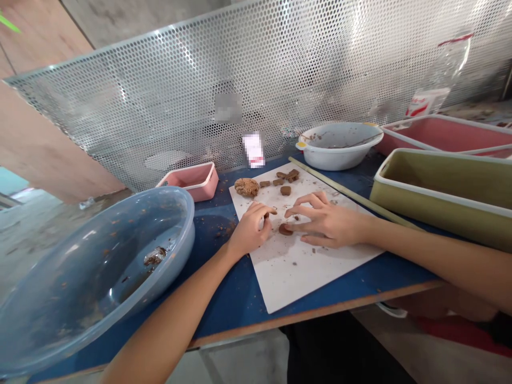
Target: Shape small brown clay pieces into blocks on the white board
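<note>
A small flat disc of brown clay (pixel 285 229) lies on a white board (pixel 288 282). My right hand (pixel 326 221) is over the board from the right with its fingers spread, and one fingertip touches the disc's edge. On the left, my left hand (pixel 253 226) rests at the board's edge. Its index finger and thumb are curved and apart, with nothing visible between them; the fingertip looks brown. Behind my hands sit a rough brown lump (pixel 247 186), a rounded clay piece (pixel 285 190) and several smaller clay pieces (pixel 293 175). Crumbs are scattered over the board.
A large blue basin (pixel 100 213) with murky water stands at left, beside a small pink tub (pixel 204 184). Behind right are a white basin (pixel 340 157), a green planter (pixel 436 197), a pink planter (pixel 452 133) and a plastic bottle (pixel 444 74). A thin stick (pixel 352 194) borders the board.
</note>
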Tool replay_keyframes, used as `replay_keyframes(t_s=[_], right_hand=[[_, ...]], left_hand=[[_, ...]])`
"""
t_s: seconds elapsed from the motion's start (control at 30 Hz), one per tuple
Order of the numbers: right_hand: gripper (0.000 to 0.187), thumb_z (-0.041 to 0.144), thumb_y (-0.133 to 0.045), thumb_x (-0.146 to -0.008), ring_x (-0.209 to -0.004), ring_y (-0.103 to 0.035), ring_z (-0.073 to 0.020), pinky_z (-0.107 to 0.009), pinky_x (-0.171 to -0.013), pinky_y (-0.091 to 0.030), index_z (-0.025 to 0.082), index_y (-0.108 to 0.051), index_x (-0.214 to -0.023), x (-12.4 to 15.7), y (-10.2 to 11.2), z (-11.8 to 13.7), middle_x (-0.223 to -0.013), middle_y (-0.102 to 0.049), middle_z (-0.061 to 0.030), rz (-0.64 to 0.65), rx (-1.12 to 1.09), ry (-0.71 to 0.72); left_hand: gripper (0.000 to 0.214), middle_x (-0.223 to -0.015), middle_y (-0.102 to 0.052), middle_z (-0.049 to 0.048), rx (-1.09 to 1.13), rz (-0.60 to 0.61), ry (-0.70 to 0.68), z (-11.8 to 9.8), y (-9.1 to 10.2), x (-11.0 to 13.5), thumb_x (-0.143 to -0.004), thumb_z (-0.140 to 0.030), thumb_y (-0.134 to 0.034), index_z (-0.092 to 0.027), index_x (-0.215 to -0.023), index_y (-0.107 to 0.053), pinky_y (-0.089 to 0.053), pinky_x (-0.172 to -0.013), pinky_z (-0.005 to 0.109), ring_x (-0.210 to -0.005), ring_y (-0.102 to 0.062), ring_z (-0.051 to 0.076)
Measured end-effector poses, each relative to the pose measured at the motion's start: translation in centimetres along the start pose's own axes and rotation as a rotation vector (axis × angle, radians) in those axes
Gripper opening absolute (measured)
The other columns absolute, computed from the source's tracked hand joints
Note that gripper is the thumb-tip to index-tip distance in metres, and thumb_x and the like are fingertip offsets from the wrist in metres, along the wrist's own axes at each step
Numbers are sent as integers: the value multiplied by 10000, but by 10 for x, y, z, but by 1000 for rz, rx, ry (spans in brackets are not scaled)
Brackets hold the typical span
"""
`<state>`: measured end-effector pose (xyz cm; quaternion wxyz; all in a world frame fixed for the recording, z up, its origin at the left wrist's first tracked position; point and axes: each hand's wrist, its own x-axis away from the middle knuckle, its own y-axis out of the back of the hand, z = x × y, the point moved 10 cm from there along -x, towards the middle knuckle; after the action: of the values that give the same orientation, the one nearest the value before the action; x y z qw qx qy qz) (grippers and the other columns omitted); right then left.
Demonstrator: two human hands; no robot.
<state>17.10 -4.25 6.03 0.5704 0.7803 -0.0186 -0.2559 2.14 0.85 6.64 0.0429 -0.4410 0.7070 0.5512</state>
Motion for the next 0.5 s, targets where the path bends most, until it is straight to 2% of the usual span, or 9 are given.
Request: replay_keyframes(t_s=[0.5], right_hand=[[386, 414, -534, -1172, -1393, -529, -396, -565, -1048, -451, 289, -782, -1441, 1, -2, -2, -1600, -632, -134, -8, 39, -22]], left_hand=[[222, -1068, -776, 81, -6, 4, 1, 0, -2, 0, -1033, -112, -526, -219, -1136, -691, -544, -1034, 462, -1022, -682, 273]])
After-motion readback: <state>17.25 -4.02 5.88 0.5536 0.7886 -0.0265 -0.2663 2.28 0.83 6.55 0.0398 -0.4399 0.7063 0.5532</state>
